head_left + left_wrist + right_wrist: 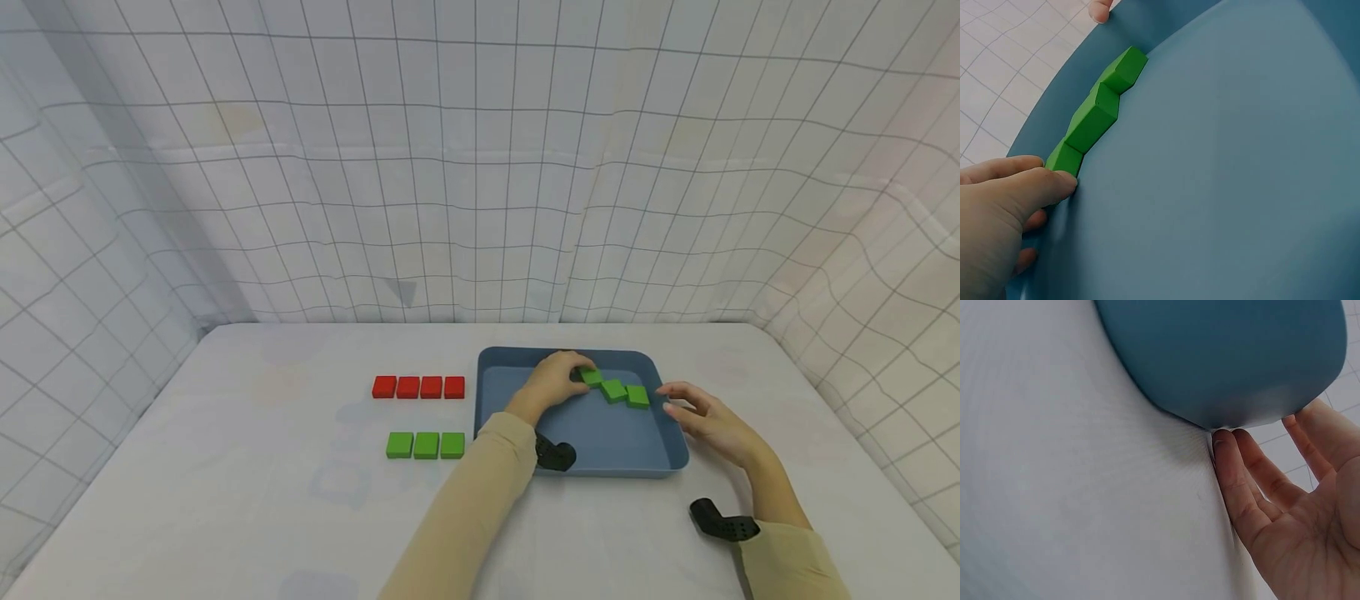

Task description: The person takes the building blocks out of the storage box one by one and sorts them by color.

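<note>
My left hand (553, 383) reaches into the blue tray (606, 468) and pinches a green block (592, 377) between thumb and fingers. That block is the leftmost of three in a slanting, uneven row along the tray's far side. Beside it are a middle green block (1094, 117) and a right-hand green block (637, 397), corners close together. At the tray's right side is my right hand (708, 423), fingers loosely bent. In the right wrist view its fingertips (1225, 447) are right at the tray's outer wall (1229, 362).
Left of the tray, several red blocks (408, 387) form a row on the white table (262, 467). Nearer to me, three green blocks (426, 446) lie side by side. A white gridded curtain (480, 167) hangs behind and at both sides. Each wrist wears a black device (722, 522).
</note>
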A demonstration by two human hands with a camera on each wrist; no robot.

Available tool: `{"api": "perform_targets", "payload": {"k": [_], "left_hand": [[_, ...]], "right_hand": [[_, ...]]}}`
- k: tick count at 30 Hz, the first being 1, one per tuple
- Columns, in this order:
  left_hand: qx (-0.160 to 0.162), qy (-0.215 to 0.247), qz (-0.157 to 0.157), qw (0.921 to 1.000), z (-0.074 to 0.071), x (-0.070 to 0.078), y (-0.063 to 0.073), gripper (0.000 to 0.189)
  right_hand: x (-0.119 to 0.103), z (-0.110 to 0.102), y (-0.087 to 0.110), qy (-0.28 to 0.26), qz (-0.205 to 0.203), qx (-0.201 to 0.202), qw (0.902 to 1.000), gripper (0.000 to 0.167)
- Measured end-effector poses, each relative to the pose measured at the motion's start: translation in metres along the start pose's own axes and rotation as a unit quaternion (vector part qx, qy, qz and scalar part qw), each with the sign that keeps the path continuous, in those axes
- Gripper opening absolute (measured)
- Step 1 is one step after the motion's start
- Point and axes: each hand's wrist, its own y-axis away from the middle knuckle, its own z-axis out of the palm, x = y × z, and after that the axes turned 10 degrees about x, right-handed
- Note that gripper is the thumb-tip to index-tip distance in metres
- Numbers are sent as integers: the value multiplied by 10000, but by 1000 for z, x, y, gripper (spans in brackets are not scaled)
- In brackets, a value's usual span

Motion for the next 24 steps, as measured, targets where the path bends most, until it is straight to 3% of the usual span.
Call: {"api": "perform_targets", "payload": {"k": [9,24], "left_hand": [[-237,716,-240,9969,2,-5,-3,38],[-29,1449,-232,9892,-2,-7,-2,35]], "right_hand": [[1,0,0,26,-34,-5,10000,45],[0,-1,1,-58,28,-37,10000,46]]}}
